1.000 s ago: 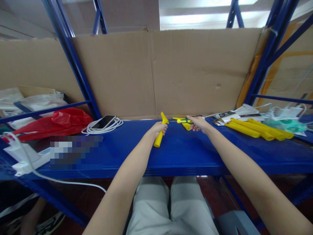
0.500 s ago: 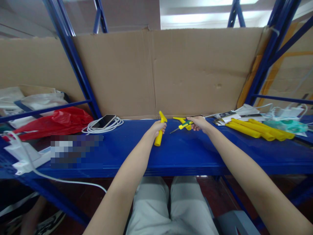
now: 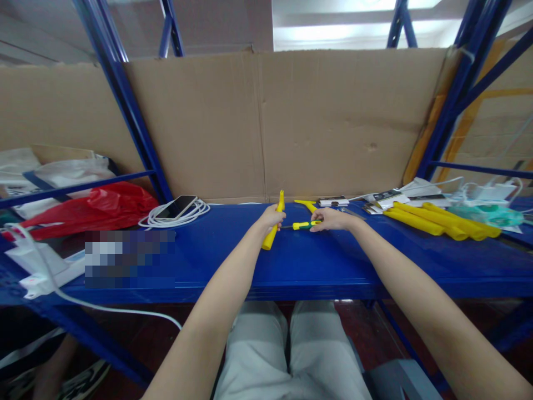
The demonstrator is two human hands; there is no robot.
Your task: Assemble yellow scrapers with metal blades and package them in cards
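Head view: left hand [image 3: 270, 217] curls around a yellow piece [image 3: 269, 239]; right hand [image 3: 330, 219] pinches a screwdriver [image 3: 302, 226] by its rear

No legible text, signs or numbers – the packaging [image 3: 388, 197] seems too blurred.

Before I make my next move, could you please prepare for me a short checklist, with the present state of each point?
1. Left hand grips the T-shaped yellow piece: ok.
2. Right hand holds the screwdriver by its handle: ok.
3. Screwdriver shaft points toward the left hand: ok.
4. Screwdriver tip seated in the held piece: cannot tell, the fingers of the left hand hide it.
5. Yellow tubes apart from both hands: ok, they lie to the right.
6. Phone apart from the left hand: ok.
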